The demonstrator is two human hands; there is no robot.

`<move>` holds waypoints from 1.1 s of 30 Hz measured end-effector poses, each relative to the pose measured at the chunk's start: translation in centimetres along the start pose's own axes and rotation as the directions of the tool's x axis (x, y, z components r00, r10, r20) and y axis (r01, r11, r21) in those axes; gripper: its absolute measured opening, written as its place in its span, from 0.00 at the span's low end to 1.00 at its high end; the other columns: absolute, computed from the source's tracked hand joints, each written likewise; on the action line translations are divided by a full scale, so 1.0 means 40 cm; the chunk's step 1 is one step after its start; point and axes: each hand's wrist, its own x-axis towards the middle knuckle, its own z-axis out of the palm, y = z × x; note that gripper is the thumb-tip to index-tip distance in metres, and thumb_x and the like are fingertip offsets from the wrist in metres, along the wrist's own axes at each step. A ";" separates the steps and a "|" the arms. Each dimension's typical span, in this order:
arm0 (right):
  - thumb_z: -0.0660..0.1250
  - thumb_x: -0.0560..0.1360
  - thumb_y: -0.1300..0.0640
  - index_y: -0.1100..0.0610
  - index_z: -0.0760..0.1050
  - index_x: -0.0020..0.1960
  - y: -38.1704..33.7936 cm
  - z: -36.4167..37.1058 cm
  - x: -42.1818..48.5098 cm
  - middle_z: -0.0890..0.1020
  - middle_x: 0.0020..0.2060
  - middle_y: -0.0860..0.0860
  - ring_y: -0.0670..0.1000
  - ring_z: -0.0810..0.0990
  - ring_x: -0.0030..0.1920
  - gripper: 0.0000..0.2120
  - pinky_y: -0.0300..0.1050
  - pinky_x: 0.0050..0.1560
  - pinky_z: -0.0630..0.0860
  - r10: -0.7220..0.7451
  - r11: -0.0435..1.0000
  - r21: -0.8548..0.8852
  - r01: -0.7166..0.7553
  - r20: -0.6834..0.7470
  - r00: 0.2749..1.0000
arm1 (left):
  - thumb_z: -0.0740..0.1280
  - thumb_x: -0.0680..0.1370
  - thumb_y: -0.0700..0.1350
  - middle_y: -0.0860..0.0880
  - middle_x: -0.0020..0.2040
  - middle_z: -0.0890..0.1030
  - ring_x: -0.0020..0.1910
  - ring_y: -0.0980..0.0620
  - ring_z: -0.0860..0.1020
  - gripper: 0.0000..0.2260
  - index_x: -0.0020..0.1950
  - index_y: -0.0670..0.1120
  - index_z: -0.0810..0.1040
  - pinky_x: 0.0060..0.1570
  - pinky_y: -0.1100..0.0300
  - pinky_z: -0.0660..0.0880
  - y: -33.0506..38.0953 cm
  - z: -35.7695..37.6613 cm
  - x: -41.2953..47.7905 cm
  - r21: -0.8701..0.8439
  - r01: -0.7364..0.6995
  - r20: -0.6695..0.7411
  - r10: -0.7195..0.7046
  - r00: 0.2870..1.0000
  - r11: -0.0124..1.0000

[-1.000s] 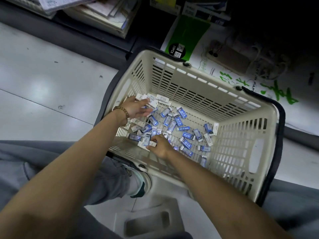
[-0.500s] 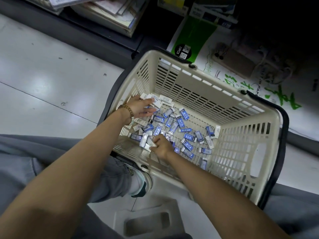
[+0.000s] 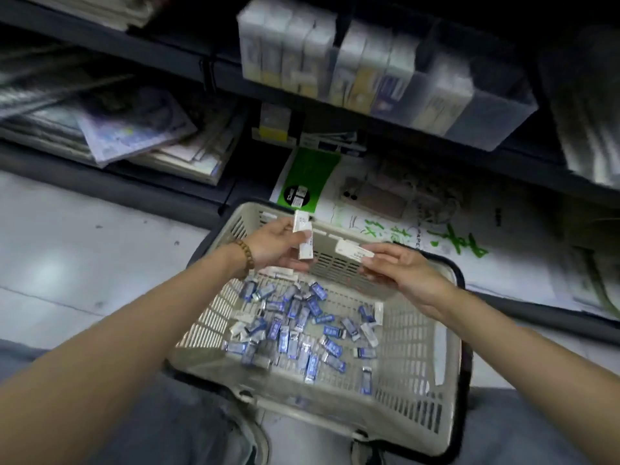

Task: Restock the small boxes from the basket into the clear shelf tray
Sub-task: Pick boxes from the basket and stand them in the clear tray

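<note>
Head view: looks down past two bare forearms at a basket [image 3: 419,380] on the floor [image 3: 67,263], with dark shelving [image 3: 167,58] rising beyond it; the upper part of the picture is smeared by blur.
Floor: pale, glossy tiles with a thin joint line and a few dark specks; a soft glare lies on the left.
Basket: cream plastic with slotted walls and a black handle [image 3: 464,330] folded down around its rim; it stands on the floor between the person's grey trouser legs [image 3: 151,424].
Small boxes: a loose heap of small boxes [image 3: 295,327], mostly blue and white, covers the basket's bottom, thicker toward the left side.
Left hand: the left hand [image 3: 275,245], with a bead bracelet [image 3: 246,256] at its wrist, grips a white box [image 3: 303,238] upright between thumb and fingers, above the basket's far wall.
Right hand: the right hand [image 3: 399,270] pinches a second white box [image 3: 354,252] at its fingertips; this box lies nearly level, just beside the left hand's box but apart from it.
Clear tray: a clear tray [image 3: 496,109] sits on the shelf above the basket and holds a row of pale upright packs [image 3: 335,62], too blurred to read.
Lower shelf: slanting stacks of magazines [image 3: 134,129] lie on the left; a large green and white paper pack [image 3: 308,176] lies behind the basket.
</note>
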 end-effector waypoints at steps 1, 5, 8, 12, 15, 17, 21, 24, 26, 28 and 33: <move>0.71 0.69 0.61 0.56 0.78 0.51 -0.055 -0.021 -0.026 0.85 0.38 0.51 0.45 0.84 0.38 0.11 0.33 0.41 0.80 -0.064 0.997 -0.044 0.064 -0.013 0.998 | 0.63 0.78 0.43 0.40 0.53 0.79 0.43 0.46 0.83 0.11 0.58 0.41 0.70 0.40 0.57 0.81 0.037 0.015 -0.014 0.030 -0.035 0.015 0.035 0.999 0.999; 0.73 0.63 0.52 0.53 0.81 0.46 -0.199 -0.067 -0.117 0.85 0.41 0.52 0.46 0.83 0.39 0.12 0.35 0.42 0.79 -0.262 0.964 -0.055 0.260 -0.032 0.964 | 0.64 0.77 0.48 0.46 0.49 0.80 0.39 0.51 0.83 0.11 0.56 0.43 0.74 0.36 0.64 0.80 0.145 0.067 -0.079 0.065 -0.148 0.048 0.145 0.988 0.987; 0.71 0.67 0.51 0.51 0.83 0.49 -0.227 -0.058 -0.150 0.85 0.43 0.51 0.45 0.82 0.41 0.12 0.34 0.42 0.78 -0.322 0.946 -0.047 0.322 0.011 0.947 | 0.63 0.77 0.49 0.50 0.36 0.82 0.32 0.55 0.82 0.09 0.48 0.44 0.76 0.29 0.67 0.77 0.161 0.104 -0.122 0.112 -0.163 0.063 0.157 0.986 0.980; 0.72 0.66 0.53 0.52 0.83 0.45 -0.229 -0.023 -0.146 0.85 0.38 0.50 0.45 0.82 0.37 0.08 0.34 0.39 0.77 -0.318 0.946 -0.053 0.319 0.032 0.948 | 0.63 0.76 0.54 0.54 0.33 0.82 0.25 0.58 0.76 0.14 0.51 0.44 0.75 0.24 0.68 0.73 0.167 0.160 -0.129 0.184 -0.195 0.051 0.188 0.981 0.964; 0.70 0.71 0.59 0.54 0.81 0.45 -0.234 -0.018 -0.133 0.84 0.36 0.51 0.45 0.80 0.35 0.04 0.35 0.39 0.78 -0.311 0.950 -0.024 0.311 -0.004 0.950 | 0.63 0.75 0.54 0.54 0.32 0.81 0.26 0.59 0.76 0.13 0.50 0.46 0.75 0.25 0.68 0.73 0.194 0.203 -0.106 0.168 -0.214 0.088 0.202 0.975 0.962; 0.69 0.73 0.60 0.56 0.82 0.46 -0.243 -0.023 -0.126 0.83 0.36 0.51 0.44 0.80 0.34 0.04 0.35 0.39 0.78 -0.327 0.945 -0.013 0.327 -0.045 0.944 | 0.62 0.76 0.53 0.52 0.34 0.81 0.27 0.58 0.77 0.12 0.50 0.45 0.75 0.27 0.67 0.75 0.211 0.222 -0.092 0.167 -0.223 0.109 0.207 0.972 0.961; 0.70 0.73 0.60 0.59 0.82 0.48 -0.259 -0.030 -0.115 0.82 0.36 0.53 0.45 0.79 0.34 0.06 0.35 0.38 0.78 -0.363 0.931 -0.007 0.364 -0.078 0.928 | 0.61 0.77 0.53 0.49 0.41 0.80 0.30 0.57 0.78 0.17 0.58 0.42 0.74 0.30 0.66 0.76 0.231 0.234 -0.075 0.160 -0.211 0.141 0.189 0.972 0.964; 0.69 0.73 0.60 0.60 0.81 0.49 -0.268 -0.037 -0.117 0.84 0.36 0.52 0.45 0.80 0.35 0.07 0.35 0.38 0.78 -0.392 0.920 -0.014 0.392 -0.092 0.915 | 0.59 0.78 0.53 0.46 0.42 0.80 0.30 0.57 0.79 0.15 0.53 0.44 0.77 0.30 0.65 0.76 0.245 0.236 -0.069 0.102 -0.192 0.176 0.173 0.969 0.976; 0.69 0.73 0.59 0.59 0.81 0.49 -0.273 -0.041 -0.121 0.84 0.38 0.53 0.47 0.81 0.37 0.07 0.35 0.39 0.78 -0.413 0.911 -0.026 0.412 -0.109 0.904 | 0.60 0.76 0.55 0.48 0.39 0.81 0.30 0.57 0.79 0.16 0.50 0.45 0.79 0.30 0.66 0.76 0.247 0.237 -0.066 0.092 -0.199 0.193 0.178 0.965 0.976; 0.70 0.72 0.61 0.61 0.80 0.50 -0.275 -0.040 -0.123 0.84 0.39 0.55 0.48 0.81 0.36 0.07 0.35 0.38 0.78 -0.437 0.899 -0.032 0.437 -0.132 0.889 | 0.62 0.71 0.58 0.50 0.37 0.83 0.32 0.56 0.80 0.18 0.49 0.46 0.81 0.29 0.67 0.76 0.245 0.238 -0.064 0.094 -0.211 0.188 0.191 0.963 0.973; 0.70 0.72 0.61 0.58 0.77 0.58 -0.268 -0.032 -0.126 0.82 0.47 0.56 0.49 0.84 0.38 0.14 0.36 0.40 0.80 -0.373 0.926 0.008 0.377 -0.133 0.918 | 0.63 0.69 0.59 0.49 0.36 0.83 0.33 0.56 0.81 0.22 0.51 0.44 0.80 0.30 0.68 0.76 0.245 0.245 -0.063 0.102 -0.226 0.190 0.204 0.960 0.969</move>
